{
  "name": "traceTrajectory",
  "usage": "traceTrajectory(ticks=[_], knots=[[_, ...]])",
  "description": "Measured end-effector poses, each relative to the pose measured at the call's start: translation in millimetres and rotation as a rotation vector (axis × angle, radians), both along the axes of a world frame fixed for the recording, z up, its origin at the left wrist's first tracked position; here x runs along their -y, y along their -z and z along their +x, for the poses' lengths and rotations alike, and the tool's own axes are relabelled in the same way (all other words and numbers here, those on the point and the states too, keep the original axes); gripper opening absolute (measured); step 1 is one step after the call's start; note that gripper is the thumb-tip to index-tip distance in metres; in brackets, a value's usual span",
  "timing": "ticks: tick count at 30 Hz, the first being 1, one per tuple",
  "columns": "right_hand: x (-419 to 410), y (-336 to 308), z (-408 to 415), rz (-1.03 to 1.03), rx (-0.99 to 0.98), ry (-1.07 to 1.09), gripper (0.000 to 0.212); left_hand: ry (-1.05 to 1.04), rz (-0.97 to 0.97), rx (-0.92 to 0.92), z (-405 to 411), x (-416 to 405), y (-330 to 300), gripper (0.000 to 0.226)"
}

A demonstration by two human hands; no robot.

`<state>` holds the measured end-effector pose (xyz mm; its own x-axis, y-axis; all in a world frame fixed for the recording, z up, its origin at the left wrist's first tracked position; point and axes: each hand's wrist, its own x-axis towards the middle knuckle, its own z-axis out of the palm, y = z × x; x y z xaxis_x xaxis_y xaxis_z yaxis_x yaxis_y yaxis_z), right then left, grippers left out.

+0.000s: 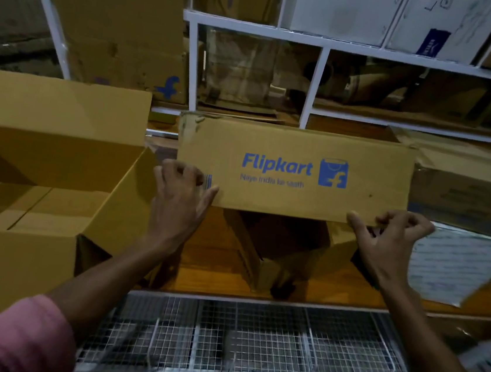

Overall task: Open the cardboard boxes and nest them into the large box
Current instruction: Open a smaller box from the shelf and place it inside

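Observation:
A long brown Flipkart cardboard box (294, 173) is held up in front of me, its printed side facing me. My left hand (180, 199) grips its lower left corner, fingers curled over the face. My right hand (388, 238) pinches its lower right corner with curled fingers. To the left stands the large cardboard box (23, 267), flaps raised and open at the top, with cardboard lying flat on its bottom. Below the held box, another brown box (276, 250) lies on the wooden table (206, 273) in shadow.
A white shelf frame (313, 86) filled with cardboard boxes runs across the back. More cartons (468, 180) and a printed sheet (458, 265) sit at the right. A wire mesh rack (251, 339) lies below the table's near edge.

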<state>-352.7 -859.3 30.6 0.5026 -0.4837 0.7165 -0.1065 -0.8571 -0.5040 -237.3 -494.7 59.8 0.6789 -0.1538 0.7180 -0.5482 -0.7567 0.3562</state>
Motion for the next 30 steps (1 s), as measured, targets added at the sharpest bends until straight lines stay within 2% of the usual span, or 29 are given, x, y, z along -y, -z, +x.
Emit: traceTrajectory(ticks=[3, 8, 13, 22, 25, 28, 30], knots=[[-11.7, 12.6, -3.8, 0.038, -0.039, -0.044, 0.06, 0.018, 0.047, -0.04, -5.2, -4.7, 14.6, 0.042], [-13.4, 49.0, 0.8, 0.082, -0.142, -0.031, 0.059, 0.032, 0.088, -0.149, -2.4, -10.1, 35.5, 0.066], [-19.1, 73.9, 7.3, 0.153, -0.208, -0.033, 0.06, 0.015, 0.129, -0.267, 2.5, -9.8, 49.6, 0.08], [-25.0, 90.1, 12.1, 0.237, -0.332, -0.011, 0.054, 0.001, 0.188, -0.41, 17.1, 1.9, 69.1, 0.09], [-28.1, 91.4, 12.3, 0.256, -0.366, 0.014, 0.046, 0.023, 0.23, -0.459, 20.7, 7.8, 77.2, 0.087], [-37.7, 83.0, 10.9, 0.186, -0.25, 0.087, 0.029, 0.063, 0.287, -0.469, 23.5, 8.6, 88.7, 0.085], [-45.3, 70.1, 14.1, 0.072, -0.122, 0.053, 0.018, -0.006, 0.363, -0.411, 24.6, 8.3, 90.9, 0.079]])
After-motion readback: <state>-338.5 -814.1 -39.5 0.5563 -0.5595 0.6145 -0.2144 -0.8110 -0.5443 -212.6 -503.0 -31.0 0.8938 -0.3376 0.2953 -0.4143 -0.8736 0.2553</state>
